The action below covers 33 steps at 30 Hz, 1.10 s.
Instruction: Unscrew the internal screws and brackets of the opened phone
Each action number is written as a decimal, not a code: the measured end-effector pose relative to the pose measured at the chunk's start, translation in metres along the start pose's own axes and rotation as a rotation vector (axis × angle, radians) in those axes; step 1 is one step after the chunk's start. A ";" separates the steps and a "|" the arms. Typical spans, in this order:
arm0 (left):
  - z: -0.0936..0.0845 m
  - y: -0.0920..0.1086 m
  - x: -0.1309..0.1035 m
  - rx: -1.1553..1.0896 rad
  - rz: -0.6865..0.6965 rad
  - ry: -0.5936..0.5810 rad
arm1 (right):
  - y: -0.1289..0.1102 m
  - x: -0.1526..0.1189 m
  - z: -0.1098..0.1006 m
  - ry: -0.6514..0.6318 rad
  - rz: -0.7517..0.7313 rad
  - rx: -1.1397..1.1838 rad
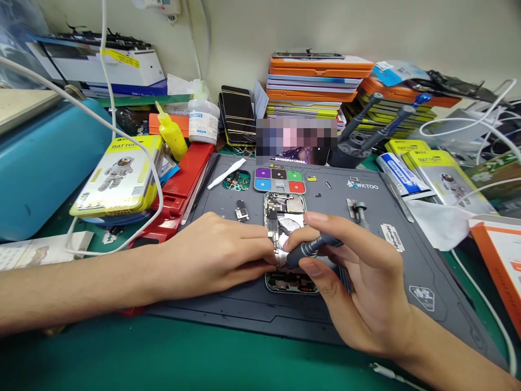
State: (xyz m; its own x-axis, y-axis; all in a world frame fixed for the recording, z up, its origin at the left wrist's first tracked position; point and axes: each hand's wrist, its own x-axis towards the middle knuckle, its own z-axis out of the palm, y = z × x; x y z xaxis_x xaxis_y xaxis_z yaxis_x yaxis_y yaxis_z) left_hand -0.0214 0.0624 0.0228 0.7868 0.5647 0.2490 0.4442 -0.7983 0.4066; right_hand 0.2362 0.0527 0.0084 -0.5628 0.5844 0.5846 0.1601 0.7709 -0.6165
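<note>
An opened phone lies on the grey mat, its inner parts showing. My left hand rests at the phone's left edge with its fingers pressed together; their tips touch the phone's middle, and whatever they hold is hidden. Over the phone's right side, my right hand grips a dark screwdriver between thumb and fingers. The tool lies tilted low across the phone, and its tip is not visible. Just above the phone sits a magnetic pad with coloured squares.
A small metal part and a white spudger lie left of the phone. On the right are a razor blade and a tool holder. Yellow battery boxes and a red case flank the mat's left side.
</note>
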 end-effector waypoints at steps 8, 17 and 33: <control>-0.002 0.000 0.000 -0.041 -0.036 -0.050 | 0.000 -0.003 0.001 0.003 -0.011 0.007; -0.002 0.001 0.000 -0.027 -0.033 -0.038 | 0.000 0.001 0.000 -0.018 -0.056 -0.028; -0.002 0.001 -0.001 -0.009 -0.011 -0.019 | -0.002 0.007 0.001 -0.062 -0.055 -0.042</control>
State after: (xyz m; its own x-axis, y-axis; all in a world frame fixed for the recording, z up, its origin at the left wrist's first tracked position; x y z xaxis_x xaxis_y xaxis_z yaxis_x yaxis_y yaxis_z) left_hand -0.0229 0.0615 0.0245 0.7898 0.5695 0.2278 0.4491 -0.7898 0.4177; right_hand 0.2311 0.0547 0.0135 -0.6205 0.5252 0.5824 0.1605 0.8120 -0.5612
